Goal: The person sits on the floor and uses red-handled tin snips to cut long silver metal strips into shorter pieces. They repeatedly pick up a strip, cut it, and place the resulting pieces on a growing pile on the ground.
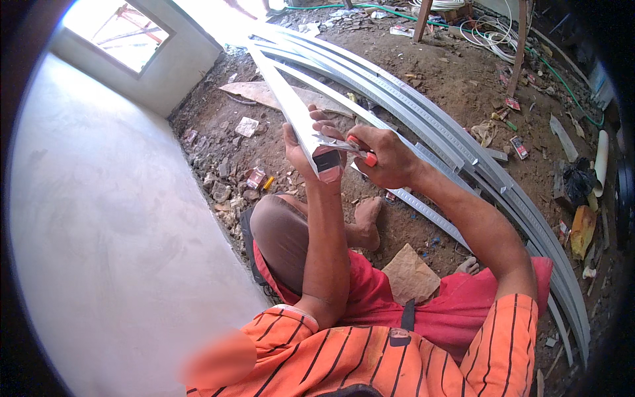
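Observation:
My left hand (299, 157) is wrapped around the near end of a long, silvery metal channel (286, 97), with fingers showing on its far side and the thumb on the left. The channel slopes away toward the bright upper left. In my right hand (391, 161) is a pair of snips with red handles (370, 159), gripped from the right. Their metal jaws lie against the channel's edge close to its near end; whether they bite into the metal is too small to tell. A dark patch shows inside the open end.
Several metal strips (430, 151) curve across the dirt floor from the back to the lower right. A pale wall (119, 231) fills the left side. Rubble (221, 192), a yellow stick (268, 182), a brown sheet piece (411, 274) and coiled cable (493, 40) lie around.

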Demonstrator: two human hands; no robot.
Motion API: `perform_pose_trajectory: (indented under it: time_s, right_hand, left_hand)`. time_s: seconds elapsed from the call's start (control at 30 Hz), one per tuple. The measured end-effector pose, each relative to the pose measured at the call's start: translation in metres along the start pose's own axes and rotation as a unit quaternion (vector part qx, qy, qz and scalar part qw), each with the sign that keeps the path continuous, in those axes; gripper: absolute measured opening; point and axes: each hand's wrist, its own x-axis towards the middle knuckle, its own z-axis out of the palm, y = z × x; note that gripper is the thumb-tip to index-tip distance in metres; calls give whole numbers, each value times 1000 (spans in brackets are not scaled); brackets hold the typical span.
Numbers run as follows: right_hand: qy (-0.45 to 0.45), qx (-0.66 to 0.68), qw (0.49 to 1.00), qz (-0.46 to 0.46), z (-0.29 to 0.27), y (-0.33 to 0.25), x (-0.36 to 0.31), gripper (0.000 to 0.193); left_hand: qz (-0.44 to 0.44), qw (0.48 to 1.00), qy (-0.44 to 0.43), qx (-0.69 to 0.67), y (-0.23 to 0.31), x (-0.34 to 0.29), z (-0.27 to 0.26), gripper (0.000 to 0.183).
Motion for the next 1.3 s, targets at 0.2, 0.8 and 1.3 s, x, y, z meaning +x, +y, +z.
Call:
perform_pose_trajectory:
  time_s: [0.2,0.8,1.3]
  right_hand:
    - [-2,-55,998,25,-13,8,-4,18]
    - [-194,-349,767,502,-177,69,-304,30]
    - [205,-204,861,419,-105,66,-336,88]
  left_hand:
    - [1,1000,-7,20,-5,6,1,50]
    - [-114,859,270,421,-59,23,-94,34]
    - [-320,858,163,367,-231,20,-96,46]
